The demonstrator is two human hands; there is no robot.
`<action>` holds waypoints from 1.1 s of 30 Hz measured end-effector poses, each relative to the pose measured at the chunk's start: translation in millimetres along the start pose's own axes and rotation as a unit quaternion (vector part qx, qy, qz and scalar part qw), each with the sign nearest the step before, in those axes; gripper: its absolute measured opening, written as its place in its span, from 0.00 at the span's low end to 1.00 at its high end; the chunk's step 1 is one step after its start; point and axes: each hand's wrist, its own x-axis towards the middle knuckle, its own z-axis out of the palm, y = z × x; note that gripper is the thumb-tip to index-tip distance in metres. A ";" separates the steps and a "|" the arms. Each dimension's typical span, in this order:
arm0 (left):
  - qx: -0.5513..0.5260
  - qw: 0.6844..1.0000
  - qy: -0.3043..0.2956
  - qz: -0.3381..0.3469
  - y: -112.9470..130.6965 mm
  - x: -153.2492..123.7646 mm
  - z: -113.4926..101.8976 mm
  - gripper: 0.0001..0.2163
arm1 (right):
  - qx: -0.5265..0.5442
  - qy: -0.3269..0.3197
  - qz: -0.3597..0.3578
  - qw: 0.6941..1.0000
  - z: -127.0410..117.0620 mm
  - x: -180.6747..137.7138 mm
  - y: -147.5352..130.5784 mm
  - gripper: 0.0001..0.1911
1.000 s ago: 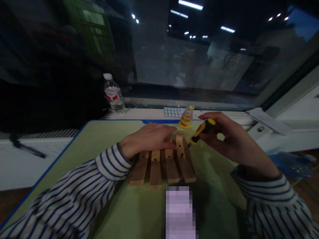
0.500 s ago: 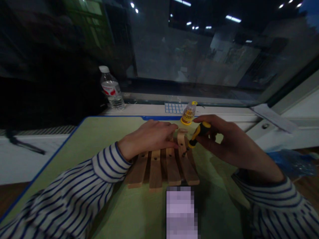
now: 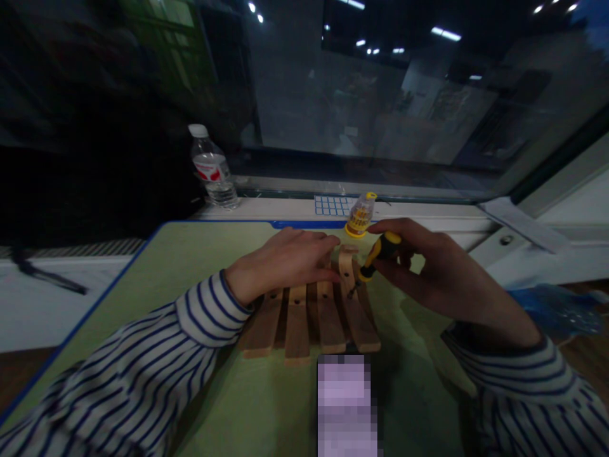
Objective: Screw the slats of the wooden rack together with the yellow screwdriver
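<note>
A slatted wooden piece (image 3: 297, 333) with several slats and dark screw holes lies on the green table. My left hand (image 3: 290, 260) rests over its far part, fingers curled round the wood near the rightmost slats. In my right hand (image 3: 428, 266) is a yellow and black screwdriver (image 3: 379, 252), gripped by its handle between thumb and fingers. The shaft slants down to the left, and its tip meets the rightmost slat at a dark hole or screw; which one I cannot tell. A curved upright wooden part (image 3: 347, 260) stands at that slat's far end.
A phone-shaped object (image 3: 345, 406) with a blurred screen lies at the table's near side. Behind the wood stands a clear, yellow-capped container (image 3: 360, 216). A water bottle (image 3: 213, 170) and a blue-grid sheet (image 3: 332, 205) are on the windowsill. Blue plastic (image 3: 556, 310) lies at right.
Almost nothing differs. The screwdriver handle has turned or shifted very slightly in my right hand, its tip staying at the same spot. My left hand keeps its place on the wood.
</note>
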 end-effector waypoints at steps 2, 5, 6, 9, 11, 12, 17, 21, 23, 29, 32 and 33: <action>0.000 1.000 -0.001 0.000 -0.1 0.1 -0.5 0.22 | 0.003 0.001 -0.004 1.000 0.3 0.0 0.1 0.20; -0.001 1.000 -0.008 -0.004 0.4 0.3 -1.5 0.23 | 0.005 0.000 -0.001 1.000 0.6 0.0 -0.1 0.20; -0.002 1.000 -0.010 -0.005 0.7 0.4 -1.7 0.23 | 0.007 -0.001 0.000 1.000 0.7 0.1 -0.2 0.20; 0.000 1.000 -0.012 -0.011 1.9 0.5 -2.3 0.23 | 0.012 -0.003 0.003 1.000 0.9 0.2 -0.8 0.20; 0.000 1.000 -0.012 -0.013 2.8 0.5 -2.8 0.23 | 0.014 -0.003 0.003 1.000 1.3 0.0 -1.1 0.20; 0.000 1.000 -0.013 -0.013 3.0 0.5 -3.0 0.23 | 0.016 -0.003 0.003 1.000 1.4 -0.1 -1.2 0.20; 0.002 1.000 -0.010 -0.008 2.2 0.0 -2.5 0.24 | 0.017 -0.007 0.001 1.000 1.7 -0.2 -1.2 0.21; 0.006 1.000 -0.006 -0.003 -0.1 -0.7 -0.8 0.23 | 0.017 -0.005 -0.013 1.000 1.1 0.0 -1.1 0.22; 0.004 1.000 -0.006 -0.003 -0.7 -0.8 0.0 0.23 | 0.018 -0.006 -0.020 1.000 0.9 0.1 -1.7 0.22; -0.001 1.000 -0.005 0.000 -0.4 -0.8 -0.6 0.22 | 0.014 -0.003 -0.035 0.999 0.1 0.4 -3.1 0.22; -0.007 1.000 -0.011 -0.005 -0.2 -0.8 -1.6 0.24 | 0.018 -0.002 -0.042 0.999 0.3 -0.1 -2.7 0.22; -0.009 1.000 -0.013 -0.006 -0.2 -0.7 -1.8 0.24 | 0.019 -0.002 -0.044 0.999 0.5 -0.3 -2.6 0.22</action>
